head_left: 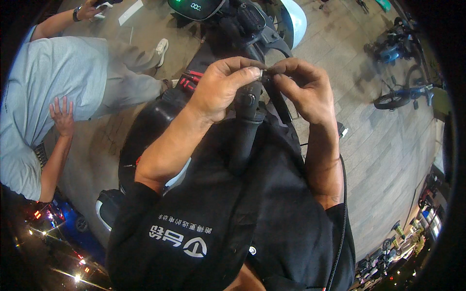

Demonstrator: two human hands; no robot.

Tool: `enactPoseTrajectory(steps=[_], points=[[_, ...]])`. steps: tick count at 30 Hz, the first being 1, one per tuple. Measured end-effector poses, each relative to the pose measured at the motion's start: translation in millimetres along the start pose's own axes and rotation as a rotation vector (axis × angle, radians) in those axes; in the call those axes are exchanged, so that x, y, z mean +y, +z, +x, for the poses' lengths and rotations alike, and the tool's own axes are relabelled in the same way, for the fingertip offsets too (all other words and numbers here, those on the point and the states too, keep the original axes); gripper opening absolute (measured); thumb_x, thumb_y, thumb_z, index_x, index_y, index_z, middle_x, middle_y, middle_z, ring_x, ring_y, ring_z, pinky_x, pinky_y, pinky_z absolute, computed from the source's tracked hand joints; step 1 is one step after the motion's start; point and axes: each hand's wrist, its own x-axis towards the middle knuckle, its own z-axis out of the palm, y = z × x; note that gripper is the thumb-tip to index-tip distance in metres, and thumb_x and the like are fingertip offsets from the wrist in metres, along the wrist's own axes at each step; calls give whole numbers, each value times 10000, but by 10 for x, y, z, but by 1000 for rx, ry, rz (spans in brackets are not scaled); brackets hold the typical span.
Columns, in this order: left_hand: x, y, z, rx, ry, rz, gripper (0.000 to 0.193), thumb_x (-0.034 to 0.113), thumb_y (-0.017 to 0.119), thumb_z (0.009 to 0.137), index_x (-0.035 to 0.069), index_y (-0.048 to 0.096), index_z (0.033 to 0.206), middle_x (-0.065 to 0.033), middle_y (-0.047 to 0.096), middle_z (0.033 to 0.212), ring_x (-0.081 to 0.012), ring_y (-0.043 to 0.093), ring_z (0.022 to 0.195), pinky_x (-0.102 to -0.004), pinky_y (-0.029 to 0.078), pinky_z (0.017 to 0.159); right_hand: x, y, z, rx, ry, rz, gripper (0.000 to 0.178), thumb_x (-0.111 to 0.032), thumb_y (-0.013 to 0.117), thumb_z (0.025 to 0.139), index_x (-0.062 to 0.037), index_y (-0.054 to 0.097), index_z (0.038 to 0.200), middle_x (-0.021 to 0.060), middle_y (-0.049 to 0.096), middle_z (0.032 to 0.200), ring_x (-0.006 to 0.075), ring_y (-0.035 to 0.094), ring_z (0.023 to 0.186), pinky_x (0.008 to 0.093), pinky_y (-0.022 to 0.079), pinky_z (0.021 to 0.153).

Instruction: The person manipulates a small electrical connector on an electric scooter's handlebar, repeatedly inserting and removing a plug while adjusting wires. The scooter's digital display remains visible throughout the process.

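Note:
My left hand (221, 87) and my right hand (308, 89) meet fingertip to fingertip above an electric scooter's handlebar. Thumb and forefinger of the left are pinched at a small pale part (262, 73), too small to name. The right hand's fingers are curled and closed beside it; what they hold is hidden by the fingertips. Just below sits the black switch housing (249, 97), with the black handlebar grip (245, 138) pointing back toward me. Beyond the hands are the bar's black centre section (250, 19) and a lit dashboard display (196, 7).
Red-handled tools (190, 80) lie left of my left hand, near the black scooter seat (155, 116). A person in a grey shirt (63, 77) stands close on the left. A light blue panel (295, 22) is ahead. Bicycles (403, 97) stand on the paving at right.

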Motion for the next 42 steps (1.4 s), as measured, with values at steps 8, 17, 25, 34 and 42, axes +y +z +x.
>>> enactPoseTrajectory(steps=[8,17,25,34,42], points=[[-6,6,-20,4,8,35,150,69,607,899,1,656,1024,-54,681,897,-100,646,790,-242,539,731,-92,72,-29,95,43,-151,170,-65,656,798,15,689,944,82,701,811,106,652,743,247,527,699],[7,44,-30,4,44,95,152,67,601,903,-7,654,1025,-51,678,918,-104,636,834,-244,520,774,-253,131,-64,148,18,-349,186,-66,646,777,27,674,936,103,702,807,129,662,728,258,526,685],[45,59,-27,35,11,102,161,60,596,905,-7,649,1041,-55,676,930,-101,635,836,-241,519,779,-184,130,-49,165,-67,-296,156,-74,648,768,22,668,890,112,681,741,133,651,660,271,521,626],[47,104,-101,-30,110,187,180,30,607,892,-3,643,1065,-48,658,971,-89,604,879,-231,488,822,-190,108,-49,181,-147,-341,122,-57,653,750,5,662,855,133,656,712,192,657,626,290,515,602],[13,23,-30,-19,52,92,171,75,580,914,-3,634,1057,-66,679,947,-122,646,861,-275,521,821,-198,149,-112,167,-164,-305,118,-13,648,752,15,657,866,121,668,741,185,673,676,293,526,623]])
